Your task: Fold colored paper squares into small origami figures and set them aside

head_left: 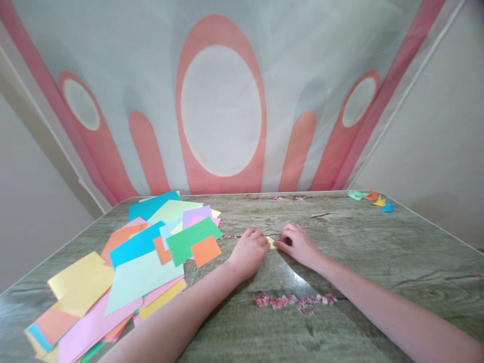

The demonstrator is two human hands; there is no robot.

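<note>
A small pale yellow piece of paper (271, 243) lies on the table between my two hands, mostly covered by fingers. My left hand (249, 253) is closed, its curled fingers on the paper's left side. From the other side my right hand (301, 247) holds the paper's right edge, thumb and index finger bent together. How the paper is folded is too small and too hidden to tell.
Many coloured paper sheets, with a green sheet (194, 241) and an orange square (206, 251) nearest my left hand, overlap on the left. Several small folded paper figures (379, 201) stand at the far right corner. A printed cloth (221, 111) hangs behind the wood-patterned table (378, 252).
</note>
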